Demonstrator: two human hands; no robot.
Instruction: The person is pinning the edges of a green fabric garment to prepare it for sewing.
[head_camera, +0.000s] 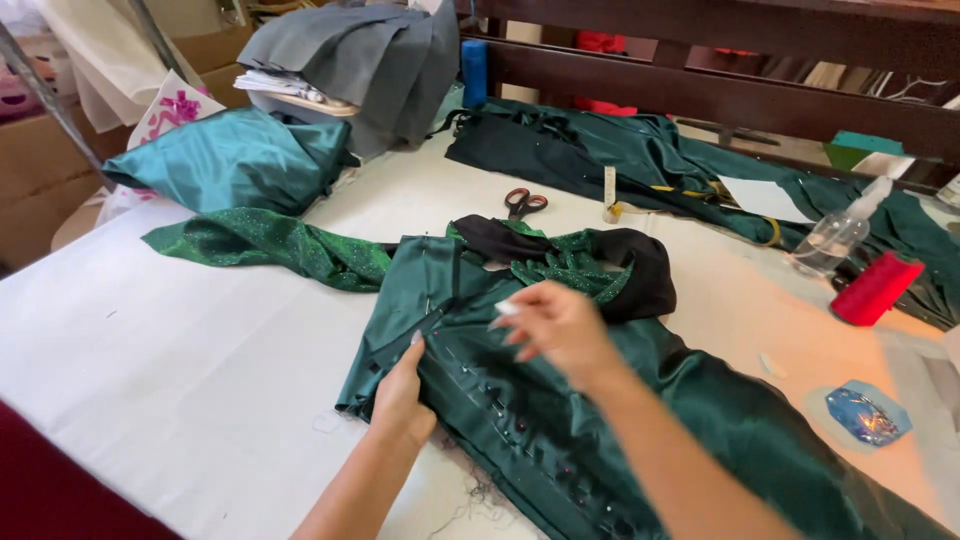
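Observation:
A dark green satin garment (560, 430) with glittery green and black parts lies across the white table (170, 350). My left hand (402, 395) presses flat on its left edge, next to a row of pins along a seam. Just above the fabric's middle hovers my right hand (562, 330), fingers pinched on a small white object (506, 308), possibly chalk.
Red-handled scissors (524, 203) lie behind the garment. A red thread spool (877, 288), a clear spray bottle (838, 232) and a blue pin box (866, 413) sit at the right. Folded green fabric (235, 160), grey cloth (360, 60) and a dark wooden rail (720, 95) stand at the back.

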